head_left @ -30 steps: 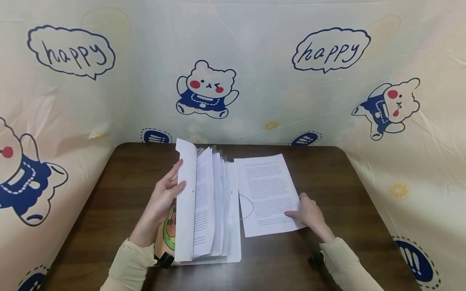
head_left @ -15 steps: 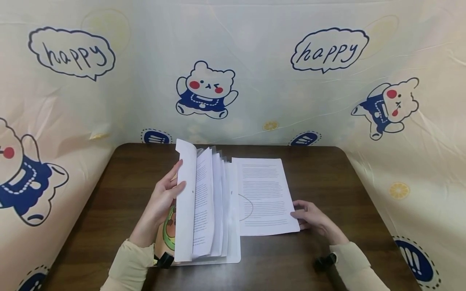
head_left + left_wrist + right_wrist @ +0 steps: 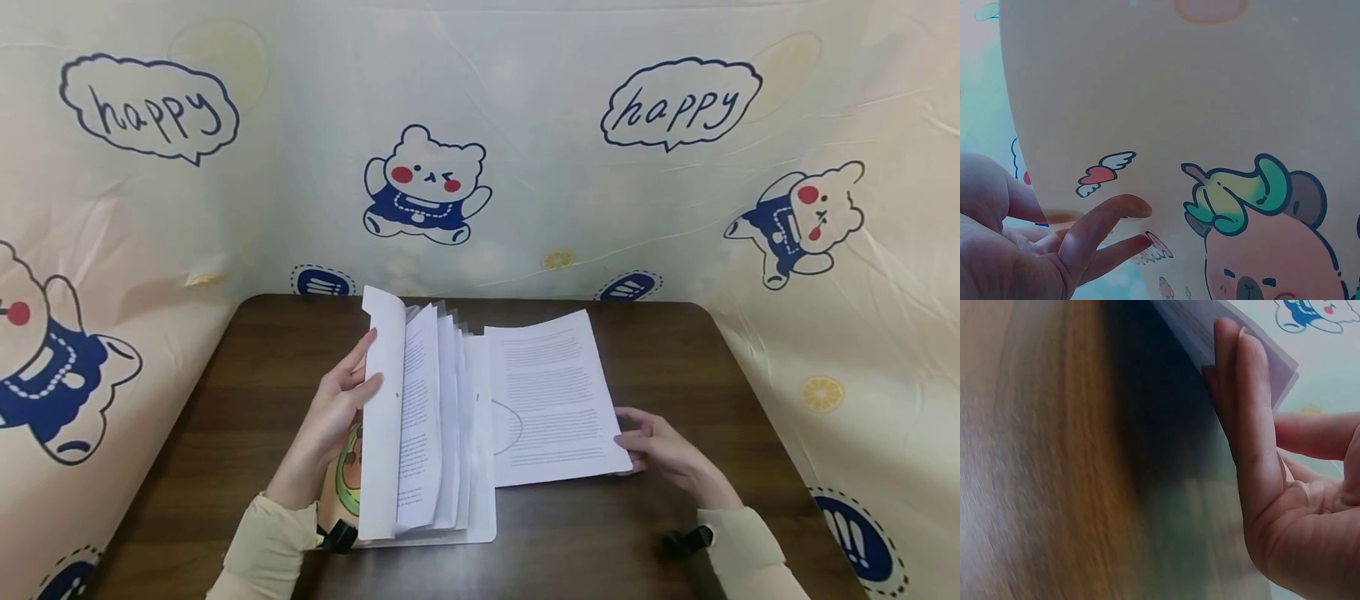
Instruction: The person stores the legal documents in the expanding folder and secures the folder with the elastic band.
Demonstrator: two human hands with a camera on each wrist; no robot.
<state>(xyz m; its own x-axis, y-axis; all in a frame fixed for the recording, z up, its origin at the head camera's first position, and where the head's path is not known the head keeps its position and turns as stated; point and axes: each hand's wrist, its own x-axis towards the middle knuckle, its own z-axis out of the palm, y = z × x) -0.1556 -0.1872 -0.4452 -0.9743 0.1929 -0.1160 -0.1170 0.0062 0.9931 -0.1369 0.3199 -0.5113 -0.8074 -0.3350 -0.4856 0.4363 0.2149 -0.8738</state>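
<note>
A folder (image 3: 483, 500) with several pocket pages of printed paper stands partly fanned on the table. My left hand (image 3: 337, 408) grips its raised white cover (image 3: 382, 467), thumb on the inner side. In the left wrist view its fingers lie against the cover's outer face, printed with a cartoon animal (image 3: 1266, 256) and a winged heart (image 3: 1100, 175). To the right, printed sheets (image 3: 551, 400) reach out from beside the folder. My right hand (image 3: 663, 446) pinches their lower right edge, thumb above and fingers underneath. The right wrist view shows the sheets' corner (image 3: 1275, 365) raised over the table.
A dark wooden table (image 3: 562, 542) carries everything. A pale cloth backdrop (image 3: 540, 192) with cartoon bears and "happy" bubbles closes off the back and both sides. A thin loop (image 3: 520, 425) lies over the sheets beside the folder.
My right hand has gone from lying on the sheets to pinching their right edge and has drawn slightly rightward. Their far right corner now sits higher. My left hand has stayed in place.
</note>
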